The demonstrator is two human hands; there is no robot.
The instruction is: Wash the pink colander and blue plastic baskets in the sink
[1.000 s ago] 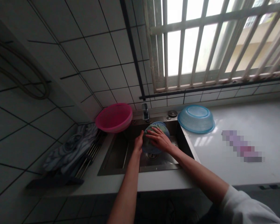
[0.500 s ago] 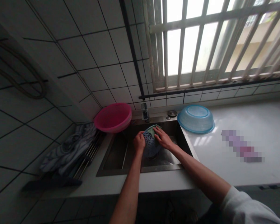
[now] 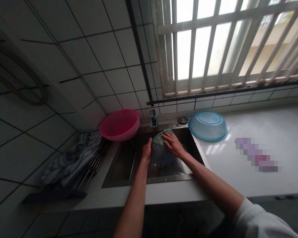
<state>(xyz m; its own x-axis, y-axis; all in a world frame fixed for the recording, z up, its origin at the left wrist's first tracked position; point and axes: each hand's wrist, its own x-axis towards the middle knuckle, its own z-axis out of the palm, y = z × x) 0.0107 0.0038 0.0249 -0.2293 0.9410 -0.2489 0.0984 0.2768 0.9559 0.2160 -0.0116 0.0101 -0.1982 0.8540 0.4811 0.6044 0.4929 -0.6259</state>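
A light blue plastic colander [image 3: 159, 149] with a pattern of holes is held tilted over the steel sink [image 3: 188, 178]. My left hand [image 3: 147, 151] grips its left side, thumb up along the rim and the other fingers mostly out of sight. A green cloth [image 3: 158, 140] lies against the colander near its upper edge. On top of that cloth my right hand [image 3: 173, 143] is closed over it, pressing it to the colander. The drain [image 3: 160, 166] shows under the colander.
Behind the sink stands a faucet [image 3: 153, 118], with a pink basin [image 3: 120, 125] to its left. An upturned blue basin [image 3: 208, 125] sits on the counter at right, near a blurred-out item [image 3: 257, 155]. A striped cloth [image 3: 72, 158] hangs over a metal rack [image 3: 93, 170] on the left.
The colander has turned and shifted slightly left, and more of the drain shows. My right hand and the cloth have moved a little up and left; my left hand's grip has loosened slightly.
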